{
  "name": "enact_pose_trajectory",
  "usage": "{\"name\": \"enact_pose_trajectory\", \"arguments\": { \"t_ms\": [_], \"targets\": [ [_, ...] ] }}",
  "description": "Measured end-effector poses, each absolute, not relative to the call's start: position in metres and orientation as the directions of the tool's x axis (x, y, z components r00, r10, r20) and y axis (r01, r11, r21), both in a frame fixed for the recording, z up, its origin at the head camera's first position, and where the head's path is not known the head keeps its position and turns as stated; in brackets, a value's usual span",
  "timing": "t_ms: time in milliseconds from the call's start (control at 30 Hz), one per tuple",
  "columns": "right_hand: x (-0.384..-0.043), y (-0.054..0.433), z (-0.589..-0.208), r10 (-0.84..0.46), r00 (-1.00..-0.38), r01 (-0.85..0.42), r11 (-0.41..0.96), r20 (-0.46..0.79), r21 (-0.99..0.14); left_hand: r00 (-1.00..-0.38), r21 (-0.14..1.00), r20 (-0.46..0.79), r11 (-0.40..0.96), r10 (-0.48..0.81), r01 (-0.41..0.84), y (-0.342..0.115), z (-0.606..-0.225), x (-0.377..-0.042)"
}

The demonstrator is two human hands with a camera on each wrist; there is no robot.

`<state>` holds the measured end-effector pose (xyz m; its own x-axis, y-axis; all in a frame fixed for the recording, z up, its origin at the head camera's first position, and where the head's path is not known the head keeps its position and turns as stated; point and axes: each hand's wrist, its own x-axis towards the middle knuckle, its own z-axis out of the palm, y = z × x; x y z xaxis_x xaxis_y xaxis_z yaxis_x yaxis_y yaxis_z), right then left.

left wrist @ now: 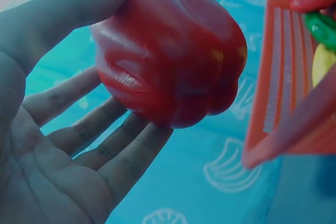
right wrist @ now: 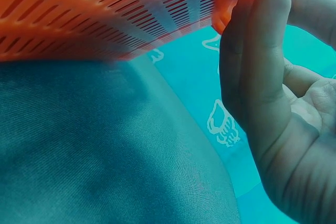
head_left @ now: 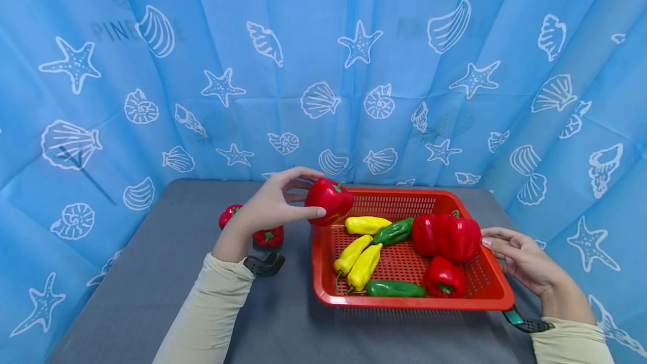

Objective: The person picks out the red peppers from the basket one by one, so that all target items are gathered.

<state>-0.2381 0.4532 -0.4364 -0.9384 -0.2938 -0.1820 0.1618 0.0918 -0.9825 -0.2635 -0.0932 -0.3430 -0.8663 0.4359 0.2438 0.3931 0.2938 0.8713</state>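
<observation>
Glossy red bell pepper (head_left: 331,204) aloft near perforated orange basket (head_left: 404,303)

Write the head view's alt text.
The left hand holds a red bell pepper near the left end of a red basket of red, yellow and green peppers; the right hand holds its right rim. More red peppers lie on the gray table before a blue curtain.

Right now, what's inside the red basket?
Three yellow peppers, two green peppers and, on the right, clustered red peppers. What lies beneath is covered; in the head view, the red pepper in the left hand hides the far left corner of the basket.
</observation>
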Motion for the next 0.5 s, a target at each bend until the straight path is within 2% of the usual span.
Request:
{"name": "enact_pose_trajectory", "arguments": {
  "t_ms": [500],
  "targets": [
    [-0.240,0.455,-0.440,-0.314,-0.937,0.142,0.064,-0.155,-0.988,-0.931,0.912,0.296,0.225,0.215,0.342,-0.164,-0.354,-0.251]
  ]
}}
